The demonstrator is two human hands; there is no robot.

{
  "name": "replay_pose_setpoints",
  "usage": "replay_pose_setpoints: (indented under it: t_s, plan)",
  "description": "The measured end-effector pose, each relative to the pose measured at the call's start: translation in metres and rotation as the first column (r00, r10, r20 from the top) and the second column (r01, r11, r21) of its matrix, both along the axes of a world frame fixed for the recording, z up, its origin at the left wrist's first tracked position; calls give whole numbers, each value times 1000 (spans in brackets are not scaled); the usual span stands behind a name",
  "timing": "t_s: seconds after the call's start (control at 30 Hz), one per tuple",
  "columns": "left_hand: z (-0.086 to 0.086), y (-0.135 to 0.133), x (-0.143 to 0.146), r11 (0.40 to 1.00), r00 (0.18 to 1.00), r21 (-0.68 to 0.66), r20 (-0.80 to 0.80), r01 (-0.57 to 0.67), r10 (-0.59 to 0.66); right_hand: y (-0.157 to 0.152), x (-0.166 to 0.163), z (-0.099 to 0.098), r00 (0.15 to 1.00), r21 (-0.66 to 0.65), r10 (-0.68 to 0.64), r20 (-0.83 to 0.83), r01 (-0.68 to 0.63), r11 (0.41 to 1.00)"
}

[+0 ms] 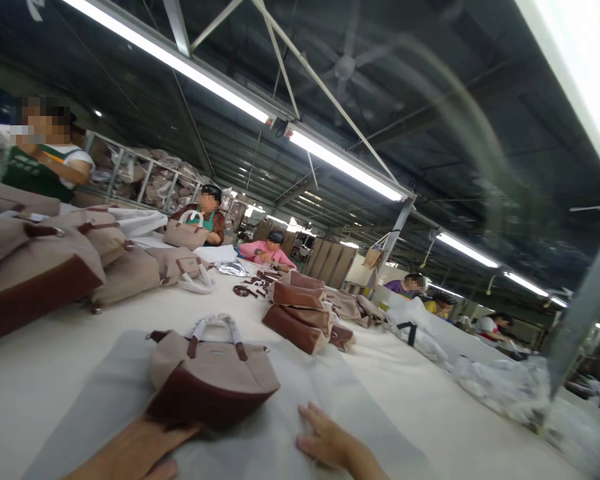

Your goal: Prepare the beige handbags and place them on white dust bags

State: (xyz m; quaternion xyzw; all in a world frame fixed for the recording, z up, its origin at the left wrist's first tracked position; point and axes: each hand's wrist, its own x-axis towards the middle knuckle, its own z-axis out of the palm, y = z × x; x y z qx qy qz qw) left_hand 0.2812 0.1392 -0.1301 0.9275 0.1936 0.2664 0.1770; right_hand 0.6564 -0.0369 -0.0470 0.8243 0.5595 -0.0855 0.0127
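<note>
Beige fabric handbag (211,373) with dark brown base, standing upright on pale sheet of non-woven cloth (320,387) spread over white table (40,380). Handles wrapped in white, arched above top edge. Likely light, soft-sided, stiffer at base; prone to sag if pinched mid-panel. Best taken by wrapped handles or cupped under brown base. Left hand (140,447) at near left corner of bag's base, touching or just under it; fingers hidden, grip impossible to tell. Right hand (330,443) flat and open on sheet, fingers spread, holding nothing, just right of bag. Further bags (300,310) stacked beyond; other people across table.
</note>
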Motion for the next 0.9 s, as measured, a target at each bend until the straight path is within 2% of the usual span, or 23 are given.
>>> replay_pose_setpoints:
  t_s: [0.1, 0.2, 0.27, 0.33, 0.43, 0.53, 0.6, 0.67, 0.8, 0.87, 0.9]
  plan:
    - [5, 5, 0, 1000, 998, 27, -56, 6, -4, 21, 32, 26, 1000, 62, -10, 15, 9, 998]
    - [5, 6, -2, 994, 988, 103, -151, -24, 39, 60, 69, 48, 984, 269, -115, 134, 75, 960]
    - [4, 5, -4, 991, 977, 136, -206, -21, 49, 91, 91, 54, 969, 356, -167, 184, 93, 930]
    - [6, 4, -5, 991, 973, 132, -229, -4, 34, 121, 109, 50, 960, 368, -192, 205, 106, 924]
    - [18, -4, -5, 997, 967, 76, -254, 1, 19, 152, 126, 31, 949, 329, -229, 218, 149, 933]
    - [38, -14, -2, 1000, 958, -12, -285, -13, 9, 160, 132, 15, 929, 295, -277, 244, 201, 934]
    - [51, -19, 1, 998, 961, -55, -275, -2, -13, 156, 132, 20, 906, 334, -319, 280, 220, 917]
    - [59, -22, 3, 997, 962, -81, -269, 13, -34, 151, 131, 41, 877, 406, -362, 316, 220, 887]
    - [60, -22, 3, 996, 971, -83, -234, 26, -45, 140, 134, 106, 833, 485, -401, 381, 189, 854]
    - [58, -21, 3, 996, 979, -76, -198, 40, -54, 128, 133, 124, 842, 423, -350, 411, 165, 891]
    - [57, -20, 3, 996, 981, -75, -187, 42, -56, 118, 131, 125, 858, 355, -298, 418, 148, 923]
